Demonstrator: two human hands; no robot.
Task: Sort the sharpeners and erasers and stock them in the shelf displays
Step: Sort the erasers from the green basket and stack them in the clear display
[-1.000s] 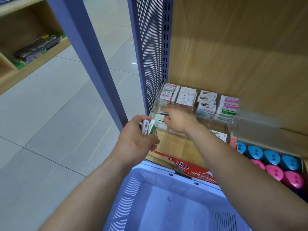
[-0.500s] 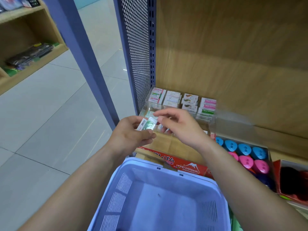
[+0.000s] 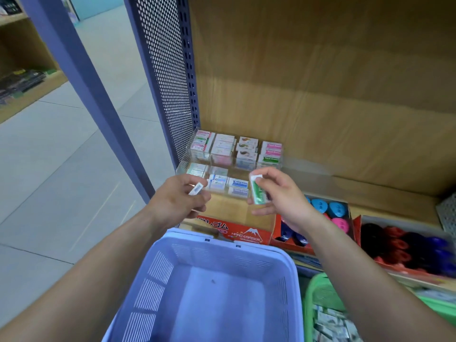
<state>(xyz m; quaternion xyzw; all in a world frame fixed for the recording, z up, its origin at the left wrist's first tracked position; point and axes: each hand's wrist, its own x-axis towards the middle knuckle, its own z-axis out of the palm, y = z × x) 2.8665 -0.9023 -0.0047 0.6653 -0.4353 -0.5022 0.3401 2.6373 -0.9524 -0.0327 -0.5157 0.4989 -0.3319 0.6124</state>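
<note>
My right hand (image 3: 278,196) pinches a green-sleeved eraser (image 3: 257,191) in front of the shelf. My left hand (image 3: 177,201) grips another eraser (image 3: 196,188), of which only a white end with a barcode shows. Behind both hands stands a clear tiered display (image 3: 234,156) with rows of boxed erasers, against the perforated shelf side. To the right, blue and pink sharpeners (image 3: 330,211) fill a red box.
An empty lilac basket (image 3: 209,287) sits below my arms. A green basket (image 3: 320,307) with several packed erasers is at the lower right. A red "Hard Eraser" carton (image 3: 237,230) lines the shelf front. Dark red and purple items (image 3: 404,250) fill another tray at right.
My right hand drew back from the display, took the green eraser from my left hand and moved it right. The view shifted so the baskets and sharpener trays show more.
</note>
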